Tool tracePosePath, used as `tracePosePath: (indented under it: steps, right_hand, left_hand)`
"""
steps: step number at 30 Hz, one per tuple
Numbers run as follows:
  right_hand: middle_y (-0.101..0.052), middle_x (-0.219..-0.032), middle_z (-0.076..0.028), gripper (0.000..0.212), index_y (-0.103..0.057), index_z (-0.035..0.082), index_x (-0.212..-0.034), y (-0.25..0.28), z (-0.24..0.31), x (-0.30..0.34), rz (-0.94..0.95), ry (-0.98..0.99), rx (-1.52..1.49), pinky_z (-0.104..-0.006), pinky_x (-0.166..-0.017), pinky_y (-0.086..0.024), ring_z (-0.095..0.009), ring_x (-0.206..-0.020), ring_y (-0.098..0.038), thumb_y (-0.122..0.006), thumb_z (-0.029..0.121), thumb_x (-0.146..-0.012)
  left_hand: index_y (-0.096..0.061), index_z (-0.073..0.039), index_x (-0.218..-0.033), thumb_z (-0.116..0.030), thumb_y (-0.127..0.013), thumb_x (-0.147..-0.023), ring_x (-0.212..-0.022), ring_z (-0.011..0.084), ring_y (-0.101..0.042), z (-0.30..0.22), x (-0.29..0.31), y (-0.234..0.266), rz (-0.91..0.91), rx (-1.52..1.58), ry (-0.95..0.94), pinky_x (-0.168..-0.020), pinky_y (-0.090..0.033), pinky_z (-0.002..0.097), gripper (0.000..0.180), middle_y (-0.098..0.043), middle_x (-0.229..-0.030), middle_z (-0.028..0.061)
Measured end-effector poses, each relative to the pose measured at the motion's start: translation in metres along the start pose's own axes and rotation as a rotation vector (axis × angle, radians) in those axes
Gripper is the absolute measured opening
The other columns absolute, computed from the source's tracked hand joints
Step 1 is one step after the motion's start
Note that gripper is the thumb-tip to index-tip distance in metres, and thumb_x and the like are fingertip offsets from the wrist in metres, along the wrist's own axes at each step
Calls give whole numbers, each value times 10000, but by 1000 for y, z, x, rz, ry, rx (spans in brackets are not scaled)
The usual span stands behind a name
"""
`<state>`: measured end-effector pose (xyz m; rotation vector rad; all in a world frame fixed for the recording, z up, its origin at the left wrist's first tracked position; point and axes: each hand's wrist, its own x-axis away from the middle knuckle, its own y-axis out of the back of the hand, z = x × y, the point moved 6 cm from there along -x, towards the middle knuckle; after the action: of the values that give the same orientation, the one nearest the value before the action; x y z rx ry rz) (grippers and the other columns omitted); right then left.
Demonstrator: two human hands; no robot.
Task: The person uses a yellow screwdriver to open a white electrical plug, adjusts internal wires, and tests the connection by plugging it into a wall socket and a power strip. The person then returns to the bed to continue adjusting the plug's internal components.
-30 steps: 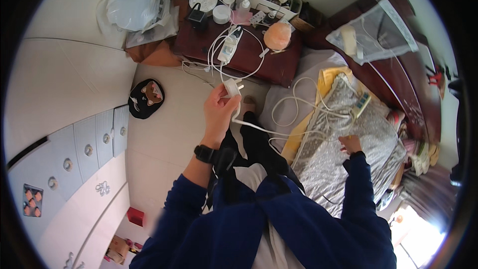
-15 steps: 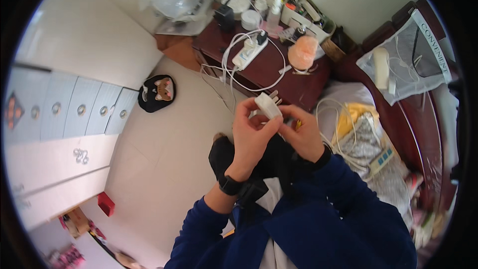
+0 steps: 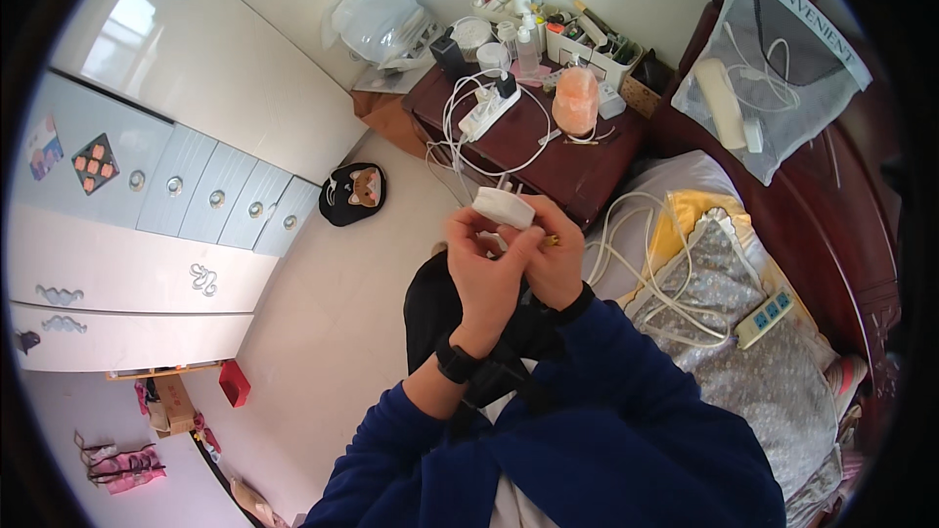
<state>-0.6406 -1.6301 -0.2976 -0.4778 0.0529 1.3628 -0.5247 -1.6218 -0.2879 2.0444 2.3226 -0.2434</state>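
a: grip first?
b: left hand pinches a white plug between thumb and fingers. right hand is right against it, fingers curled in at the plug's right side. whether those pinch the plug too, can't tell. a small yellow bit shows at the right fingers, too small to name.
a: plug's look and place?
b: chunky white body, blocky, metal prongs pointing up and away from the person. it's held up in front of the body, near the bedside table's front edge. where its cable joins is hidden by the hands.
a: labels, writing?
b: nothing readable on the plug. mesh bag at upper right has big dark capitals on a pale band.
a: pose?
b: both forearms come up from the lower edge, wrists close together, hands meeting at the plug. black band on the left wrist, another on the right, navy sleeves.
a: around it?
b: dark red bedside table beyond the hands, with a white power strip and an orange lamp. on the bed to the right, white cable in loose loops, and a pale strip with blue sockets. black pouch with an animal face on the floor, left.
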Motion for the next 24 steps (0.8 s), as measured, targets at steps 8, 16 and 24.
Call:
tracePosePath:
  steps: [8,16,24]
  right_hand:
    - [-624,-741,-9,147,-625,35,-1068,56,-78,-75,-143,-380,-265,-175,-504,-299,-16,-552,-418,-604,160,-992]
    - [-638,-749,-31,132,-596,59,-1066,74,-186,-132,-105,-557,-140,-181,-472,-323,-31,-550,-472,-605,172,-997]
    - [-680,-838,-71,168,-596,49,-1106,66,-243,-173,-107,-579,-166,-188,-474,-350,-45,-579,-514,-587,185,-1007]
  left_hand:
    - [-598,-16,-1139,-155,-722,-874,-810,133,-603,94,-128,30,53,-275,58,-726,-489,263,324,-651,-941,57]
    - [-626,-1,-1166,-248,-743,-844,-1024,336,-596,199,-257,12,-26,-839,-293,-888,-477,410,423,-636,-1104,152]
    - [-630,-15,-1161,-205,-796,-779,-1067,344,-585,236,-288,5,168,-876,-267,-883,-492,418,457,-621,-1164,120]
